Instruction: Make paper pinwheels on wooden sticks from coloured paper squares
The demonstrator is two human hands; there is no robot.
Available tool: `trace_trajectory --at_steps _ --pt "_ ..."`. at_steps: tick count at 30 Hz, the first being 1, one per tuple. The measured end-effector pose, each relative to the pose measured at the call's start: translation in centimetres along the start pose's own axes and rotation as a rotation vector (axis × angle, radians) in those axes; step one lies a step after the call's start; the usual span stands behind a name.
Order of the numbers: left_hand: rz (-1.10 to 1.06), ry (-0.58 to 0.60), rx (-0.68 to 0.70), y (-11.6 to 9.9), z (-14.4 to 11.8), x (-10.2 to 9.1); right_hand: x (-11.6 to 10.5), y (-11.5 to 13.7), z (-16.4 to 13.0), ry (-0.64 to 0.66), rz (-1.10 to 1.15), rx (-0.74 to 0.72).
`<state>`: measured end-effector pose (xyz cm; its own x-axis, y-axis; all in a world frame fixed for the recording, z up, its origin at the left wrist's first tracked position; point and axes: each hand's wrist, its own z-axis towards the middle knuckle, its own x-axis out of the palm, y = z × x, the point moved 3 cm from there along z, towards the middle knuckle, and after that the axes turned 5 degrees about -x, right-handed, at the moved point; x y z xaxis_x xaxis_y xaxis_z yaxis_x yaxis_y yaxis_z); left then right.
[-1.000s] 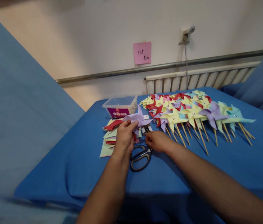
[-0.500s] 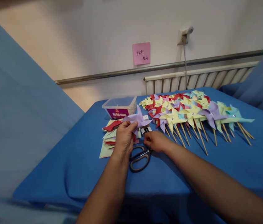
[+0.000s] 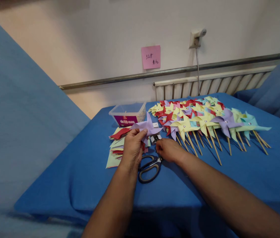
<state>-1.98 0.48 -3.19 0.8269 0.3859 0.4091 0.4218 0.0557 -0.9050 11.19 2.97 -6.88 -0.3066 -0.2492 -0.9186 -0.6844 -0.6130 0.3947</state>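
A purple paper pinwheel head [image 3: 148, 127] is pinched between the thumb and fingers of my left hand [image 3: 133, 142], with no stick visible on it. My right hand [image 3: 167, 148] is closed at a small white box [image 3: 156, 137] of dark pins; whatever its fingertips hold is hidden. Below the hands lie scissors [image 3: 149, 172] with dark handles, their blades partly covered by my right hand. Under and behind my left hand rests a stack of coloured paper pieces [image 3: 114, 158] in green, red and other colours.
A clear plastic tub [image 3: 127, 114] with a purple label stands behind the paper stack. Many finished pinwheels [image 3: 206, 121] on wooden sticks lie at the right. The blue-covered table [image 3: 80, 178] meets a wall with a radiator [image 3: 187, 86], a metal pipe and a pink note [image 3: 151, 57].
My right hand has shifted slightly to the right, showing more of the small pin box. My left hand keeps the purple pinwheel head in nearly the same place.
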Motion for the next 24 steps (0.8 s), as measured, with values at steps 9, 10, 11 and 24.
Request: trace_trajectory --at_steps 9,10,11,24 --pt "0.012 -0.006 -0.006 0.0 0.1 0.0 -0.7 -0.5 -0.5 0.044 0.06 0.106" --pt "0.014 -0.006 -0.007 0.0 0.1 0.0 -0.7 -0.5 -0.5 0.024 0.066 0.101" --pt "0.016 -0.006 -0.007 0.0 0.1 0.0 -0.7 -0.4 -0.5 -0.002 0.072 0.093" --pt "0.032 -0.002 -0.013 0.0 0.0 0.1 0.4 0.7 0.3 -0.023 0.006 -0.019"
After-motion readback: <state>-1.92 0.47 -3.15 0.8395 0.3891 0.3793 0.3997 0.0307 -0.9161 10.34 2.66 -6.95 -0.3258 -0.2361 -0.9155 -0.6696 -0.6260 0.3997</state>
